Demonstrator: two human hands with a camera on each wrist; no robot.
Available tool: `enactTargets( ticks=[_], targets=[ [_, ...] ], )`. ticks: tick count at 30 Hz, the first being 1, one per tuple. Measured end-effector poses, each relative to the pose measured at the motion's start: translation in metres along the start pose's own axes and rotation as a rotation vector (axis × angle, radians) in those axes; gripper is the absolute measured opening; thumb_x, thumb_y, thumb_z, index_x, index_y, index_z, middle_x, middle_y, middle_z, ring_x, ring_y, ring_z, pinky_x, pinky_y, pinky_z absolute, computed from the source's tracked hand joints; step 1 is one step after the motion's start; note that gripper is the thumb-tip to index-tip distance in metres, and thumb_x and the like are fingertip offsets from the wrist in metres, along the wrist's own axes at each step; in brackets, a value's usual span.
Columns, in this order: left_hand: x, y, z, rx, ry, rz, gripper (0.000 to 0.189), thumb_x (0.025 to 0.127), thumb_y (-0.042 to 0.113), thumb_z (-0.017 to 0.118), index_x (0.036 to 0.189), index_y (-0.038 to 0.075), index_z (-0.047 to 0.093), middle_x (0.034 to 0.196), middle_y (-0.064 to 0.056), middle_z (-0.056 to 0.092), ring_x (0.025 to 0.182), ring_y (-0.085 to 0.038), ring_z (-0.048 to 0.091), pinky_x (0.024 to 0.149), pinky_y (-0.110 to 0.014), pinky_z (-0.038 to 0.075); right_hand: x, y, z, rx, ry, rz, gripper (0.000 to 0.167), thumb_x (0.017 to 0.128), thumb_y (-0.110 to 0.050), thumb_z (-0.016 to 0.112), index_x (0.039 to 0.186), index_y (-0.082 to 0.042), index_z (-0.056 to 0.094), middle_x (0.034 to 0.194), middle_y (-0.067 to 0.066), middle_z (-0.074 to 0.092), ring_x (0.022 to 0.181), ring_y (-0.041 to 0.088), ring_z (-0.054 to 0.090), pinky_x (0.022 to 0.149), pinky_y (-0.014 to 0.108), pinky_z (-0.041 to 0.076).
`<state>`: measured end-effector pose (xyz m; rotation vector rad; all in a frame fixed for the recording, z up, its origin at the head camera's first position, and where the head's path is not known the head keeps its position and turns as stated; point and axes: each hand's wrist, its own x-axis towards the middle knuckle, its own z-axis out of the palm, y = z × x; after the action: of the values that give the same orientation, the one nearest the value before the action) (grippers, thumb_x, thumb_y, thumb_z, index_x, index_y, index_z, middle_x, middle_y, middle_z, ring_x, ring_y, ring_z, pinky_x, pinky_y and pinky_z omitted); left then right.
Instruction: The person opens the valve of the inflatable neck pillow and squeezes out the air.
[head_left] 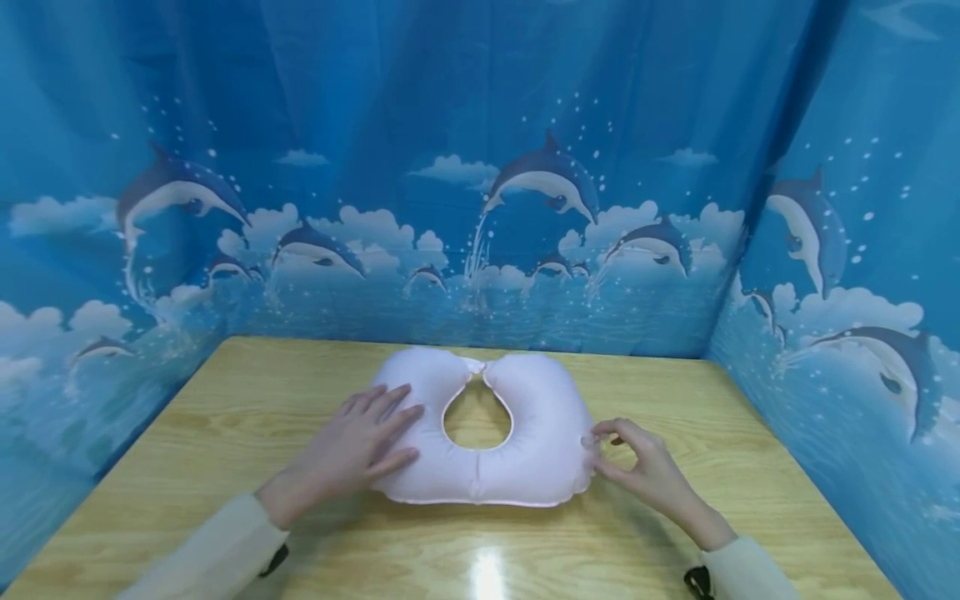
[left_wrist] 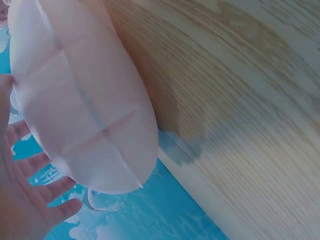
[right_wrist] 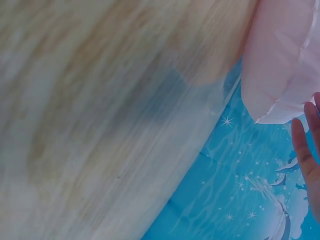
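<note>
Neck pillow (head_left: 517,433) under flat left hand (head_left: 360,442), right hand (head_left: 637,467) pinching edge

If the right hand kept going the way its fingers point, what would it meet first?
The pillow: the right hand points left at its right edge, fingertips pinching or touching the seam there.

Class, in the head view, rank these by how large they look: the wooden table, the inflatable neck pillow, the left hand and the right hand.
1. wooden table
2. inflatable neck pillow
3. left hand, flat on the pillow
4. right hand, fingers curled at the pillow's edge, so it looks smaller; the two may really match.
</note>
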<state>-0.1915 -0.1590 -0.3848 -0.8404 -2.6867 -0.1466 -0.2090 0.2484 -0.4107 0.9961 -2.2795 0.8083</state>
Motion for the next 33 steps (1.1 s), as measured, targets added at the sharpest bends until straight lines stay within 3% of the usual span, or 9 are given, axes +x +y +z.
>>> enactTargets(
  ticks=[4, 8, 15, 26, 33],
  targets=[
    [0.003, 0.006, 0.002, 0.012, -0.003, 0.017, 0.058, 0.088, 0.058, 0.042, 0.136, 0.025, 0.044, 0.144, -0.008, 0.038, 0.129, -0.037, 0.036, 0.105, -0.056, 0.027, -0.001, 0.004, 0.002, 0.017, -0.054, 0.054, 0.05, 0.061, -0.009, 0.083, 0.106, -0.01, 0.059, 0.101, -0.001, 0.062, 0.091, 0.013, 0.057, 0.069, 0.027, 0.053],
    [0.007, 0.014, 0.004, 0.03, 0.02, 0.061, 0.057, 0.088, 0.058, 0.042, 0.135, 0.026, 0.045, 0.141, -0.006, 0.043, 0.128, -0.036, 0.038, 0.104, -0.055, 0.029, -0.003, 0.008, 0.004, 0.055, -0.104, 0.088, 0.063, 0.061, -0.012, 0.083, 0.117, -0.007, 0.054, 0.116, 0.008, 0.056, 0.104, 0.02, 0.051, 0.072, 0.033, 0.052],
    [0.02, 0.033, 0.01, 0.003, 0.0, 0.136, 0.057, 0.089, 0.059, 0.038, 0.136, 0.027, 0.043, 0.139, -0.004, 0.044, 0.127, -0.032, 0.04, 0.105, -0.053, 0.03, -0.006, 0.011, 0.008, 0.126, -0.227, 0.184, 0.082, 0.067, -0.026, 0.079, 0.136, -0.007, 0.039, 0.142, 0.017, 0.034, 0.124, 0.03, 0.039, 0.082, 0.048, 0.05],
    [0.039, 0.07, 0.024, -0.058, 0.027, 0.253, 0.067, 0.085, 0.059, 0.049, 0.139, 0.022, 0.037, 0.133, -0.003, 0.05, 0.119, -0.018, 0.048, 0.095, -0.042, 0.042, -0.007, 0.012, 0.013, 0.285, -0.261, 0.307, 0.084, 0.069, -0.024, 0.078, 0.14, -0.011, 0.035, 0.147, 0.017, 0.026, 0.125, 0.039, 0.034, 0.087, 0.052, 0.047],
    [0.054, 0.094, 0.03, -0.102, 0.019, 0.224, 0.069, 0.086, 0.055, 0.05, 0.141, 0.018, 0.033, 0.135, -0.01, 0.047, 0.115, -0.024, 0.052, 0.092, -0.041, 0.046, -0.006, 0.012, 0.016, 0.322, -0.26, 0.32, 0.079, 0.07, -0.023, 0.077, 0.138, -0.01, 0.038, 0.146, 0.017, 0.028, 0.124, 0.04, 0.035, 0.085, 0.051, 0.049]
  ],
)
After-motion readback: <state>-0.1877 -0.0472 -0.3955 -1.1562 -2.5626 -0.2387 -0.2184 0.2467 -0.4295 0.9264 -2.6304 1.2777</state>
